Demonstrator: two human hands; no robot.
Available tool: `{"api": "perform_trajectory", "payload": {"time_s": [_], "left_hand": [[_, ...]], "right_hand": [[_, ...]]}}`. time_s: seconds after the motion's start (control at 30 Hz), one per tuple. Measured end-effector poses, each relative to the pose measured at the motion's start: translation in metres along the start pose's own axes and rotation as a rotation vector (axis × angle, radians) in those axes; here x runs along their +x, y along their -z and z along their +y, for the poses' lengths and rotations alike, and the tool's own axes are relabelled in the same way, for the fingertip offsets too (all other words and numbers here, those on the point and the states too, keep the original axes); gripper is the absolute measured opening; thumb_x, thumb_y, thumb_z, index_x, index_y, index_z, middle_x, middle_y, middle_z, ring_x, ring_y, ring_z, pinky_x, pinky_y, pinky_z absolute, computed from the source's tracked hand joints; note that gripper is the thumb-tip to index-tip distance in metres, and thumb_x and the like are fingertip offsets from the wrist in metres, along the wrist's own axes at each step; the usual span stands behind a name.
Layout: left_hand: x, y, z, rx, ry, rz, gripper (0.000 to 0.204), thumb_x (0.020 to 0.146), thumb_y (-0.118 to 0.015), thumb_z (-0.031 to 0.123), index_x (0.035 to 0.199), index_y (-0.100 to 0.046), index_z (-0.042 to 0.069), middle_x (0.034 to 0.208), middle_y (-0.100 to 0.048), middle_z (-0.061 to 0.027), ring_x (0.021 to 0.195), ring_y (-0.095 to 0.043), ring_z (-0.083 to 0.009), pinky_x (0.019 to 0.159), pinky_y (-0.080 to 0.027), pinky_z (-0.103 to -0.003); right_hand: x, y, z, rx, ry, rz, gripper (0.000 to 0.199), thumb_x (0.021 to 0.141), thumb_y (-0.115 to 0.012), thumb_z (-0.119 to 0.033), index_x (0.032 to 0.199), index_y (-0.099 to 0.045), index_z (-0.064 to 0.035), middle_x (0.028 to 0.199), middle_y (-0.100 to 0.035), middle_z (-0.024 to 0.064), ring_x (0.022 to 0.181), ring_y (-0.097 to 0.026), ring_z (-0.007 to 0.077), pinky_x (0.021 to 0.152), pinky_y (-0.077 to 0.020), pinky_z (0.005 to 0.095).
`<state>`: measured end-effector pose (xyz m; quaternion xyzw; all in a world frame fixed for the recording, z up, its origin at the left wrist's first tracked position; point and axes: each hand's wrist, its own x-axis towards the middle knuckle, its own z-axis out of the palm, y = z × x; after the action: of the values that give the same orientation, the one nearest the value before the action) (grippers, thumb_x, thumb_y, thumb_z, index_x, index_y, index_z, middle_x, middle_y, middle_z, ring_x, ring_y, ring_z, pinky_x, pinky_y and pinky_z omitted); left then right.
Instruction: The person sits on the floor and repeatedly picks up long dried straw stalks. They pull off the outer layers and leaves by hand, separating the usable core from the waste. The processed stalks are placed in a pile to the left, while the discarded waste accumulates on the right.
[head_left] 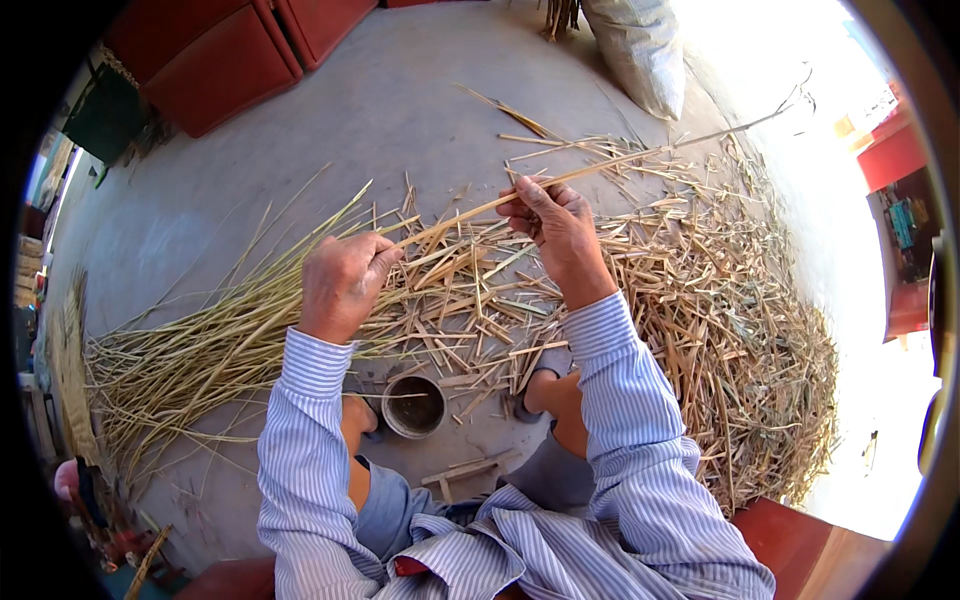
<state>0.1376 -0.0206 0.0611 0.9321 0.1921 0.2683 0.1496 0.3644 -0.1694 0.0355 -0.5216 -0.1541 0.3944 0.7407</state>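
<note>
A long, pale dry stalk (458,217) runs slantwise from my left fist up to the far right, its thin tip darker and ragged. My left hand (341,283) is closed round the near end, its fingers mostly turned away from view. Farther along, my right hand (553,225) pinches the same stalk between thumb and fingers. Below my left hand lies a spread bundle of thin greenish-yellow stalks (215,340). Short cut straw pieces (480,290) are scattered on the floor beneath both hands.
A big heap of dry straw bits (715,370) fills the right side. Between my feet stands a round metal pot (413,407), with a wooden piece (468,468) nearer me. Red armchairs (220,60) are at the far left, and a pale sack (637,55) stands at the back.
</note>
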Motion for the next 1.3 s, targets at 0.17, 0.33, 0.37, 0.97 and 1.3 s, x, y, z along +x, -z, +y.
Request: {"api": "perform_trajectory", "payload": {"time_s": [0.17, 0.33, 0.37, 0.97, 1.3], "left_hand": [[-0.006, 0.016, -0.004, -0.113, 0.141, -0.096, 0.013, 0.082, -0.072, 0.017, 0.081, -0.067, 0.005, 0.070, -0.067, -0.0111, 0.060, -0.063, -0.0287, 0.055, -0.045, -0.039], [-0.009, 0.007, -0.007, -0.352, 0.248, -0.027, 0.014, 0.082, -0.072, 0.017, 0.080, -0.067, 0.005, 0.070, -0.068, -0.0104, 0.060, -0.063, -0.0276, 0.055, -0.045, -0.038], [-0.010, 0.008, -0.008, -0.430, 0.332, -0.046, 0.014, 0.082, -0.072, 0.017, 0.080, -0.067, 0.004, 0.071, -0.068, -0.0102, 0.060, -0.064, -0.0272, 0.056, -0.045, -0.038], [0.003, -0.027, 0.017, 0.076, -0.150, 0.239, 0.014, 0.077, -0.076, 0.014, 0.080, -0.064, 0.010, 0.068, -0.061, -0.0056, 0.063, -0.059, -0.0255, 0.057, -0.044, -0.040], [-0.003, -0.032, 0.013, 0.220, -0.271, 0.214, 0.020, 0.083, -0.073, 0.024, 0.081, -0.062, 0.007, 0.068, -0.062, -0.0055, 0.063, -0.061, -0.0210, 0.056, -0.045, -0.035]], "right_hand": [[0.002, 0.005, 0.003, 0.003, -0.033, -0.002, 0.026, 0.095, -0.066, -0.024, 0.107, -0.062, -0.0020, 0.098, -0.071, 0.0103, 0.084, -0.070, 0.0163, 0.072, -0.0559, 0.0252], [0.000, -0.007, 0.004, 0.102, 0.009, -0.070, 0.022, 0.096, -0.064, -0.022, 0.104, -0.064, -0.0020, 0.098, -0.071, 0.0113, 0.086, -0.071, 0.0174, 0.070, -0.0576, 0.0246], [0.001, -0.008, 0.004, 0.119, 0.021, -0.078, 0.020, 0.096, -0.064, -0.022, 0.102, -0.065, -0.0023, 0.098, -0.071, 0.0116, 0.086, -0.071, 0.0177, 0.069, -0.0581, 0.0242], [-0.014, -0.044, 0.034, 0.174, -0.029, -0.060, 0.023, 0.096, -0.063, -0.021, 0.107, -0.062, -0.0009, 0.100, -0.070, 0.0125, 0.084, -0.070, 0.0180, 0.075, -0.0582, 0.0265], [-0.010, -0.033, 0.038, 0.165, -0.197, 0.034, 0.021, 0.096, -0.064, -0.020, 0.101, -0.063, 0.0000, 0.092, -0.070, 0.0108, 0.077, -0.070, 0.0162, 0.063, -0.0589, 0.0229]]}}
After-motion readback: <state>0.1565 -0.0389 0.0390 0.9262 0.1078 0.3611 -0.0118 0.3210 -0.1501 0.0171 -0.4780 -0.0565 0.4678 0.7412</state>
